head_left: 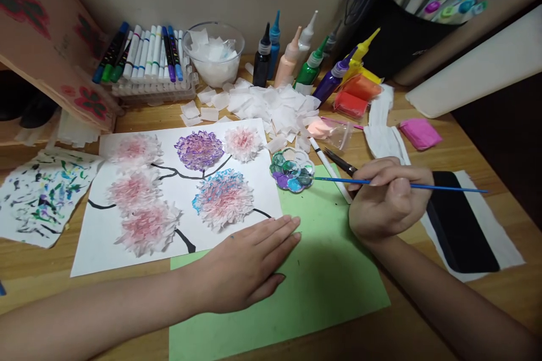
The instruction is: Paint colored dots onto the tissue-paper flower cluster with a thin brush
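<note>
My right hand pinches a thin blue paintbrush, whose tip touches the flower-shaped paint palette with green, purple and blue paint in its wells. Flat and with fingers stretched out, my left hand rests over the edge of the white sheet and the green paper. On the white sheet are black branches and fluffy paper flowers. One paper flower is pink with blue dabs along its upper left; another flower has purple tips. The other flowers are pink and white.
Paint bottles stand along the back, beside a clear bowl and markers. White tissue squares lie heaped behind the sheet. Scissors and a black phone lie rightward; a paint-smeared cloth lies left.
</note>
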Tool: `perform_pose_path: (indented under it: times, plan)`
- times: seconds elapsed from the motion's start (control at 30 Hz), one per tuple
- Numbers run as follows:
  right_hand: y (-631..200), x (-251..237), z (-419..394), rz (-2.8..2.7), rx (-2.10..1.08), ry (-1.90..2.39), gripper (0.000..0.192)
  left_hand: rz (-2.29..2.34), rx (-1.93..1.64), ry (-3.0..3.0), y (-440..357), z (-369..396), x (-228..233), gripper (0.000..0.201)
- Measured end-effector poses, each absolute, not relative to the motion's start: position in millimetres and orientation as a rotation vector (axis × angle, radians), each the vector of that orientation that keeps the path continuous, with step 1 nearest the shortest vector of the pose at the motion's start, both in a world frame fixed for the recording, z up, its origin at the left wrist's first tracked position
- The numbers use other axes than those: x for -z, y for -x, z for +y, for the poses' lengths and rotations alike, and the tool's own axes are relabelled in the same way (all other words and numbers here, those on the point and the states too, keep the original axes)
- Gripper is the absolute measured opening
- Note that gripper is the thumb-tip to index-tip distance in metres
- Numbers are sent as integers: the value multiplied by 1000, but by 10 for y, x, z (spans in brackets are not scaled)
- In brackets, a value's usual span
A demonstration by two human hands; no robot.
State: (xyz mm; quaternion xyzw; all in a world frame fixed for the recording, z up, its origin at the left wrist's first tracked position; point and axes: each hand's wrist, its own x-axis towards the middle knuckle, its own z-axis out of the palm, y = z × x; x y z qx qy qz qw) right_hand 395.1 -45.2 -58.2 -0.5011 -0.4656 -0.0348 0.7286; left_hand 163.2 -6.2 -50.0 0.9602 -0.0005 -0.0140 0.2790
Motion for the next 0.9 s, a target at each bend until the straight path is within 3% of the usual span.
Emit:
perform_pose_path:
  times: [0.3,0.9]
  plan:
    - [-3737,637,-641,-1640,-155,1076,22,1,7,-2539,-1633,-67,524,56]
    - [-3740,618,-624,-1610,-197,1166,22,-15,-19,-2544,-1627,-69,509,55]
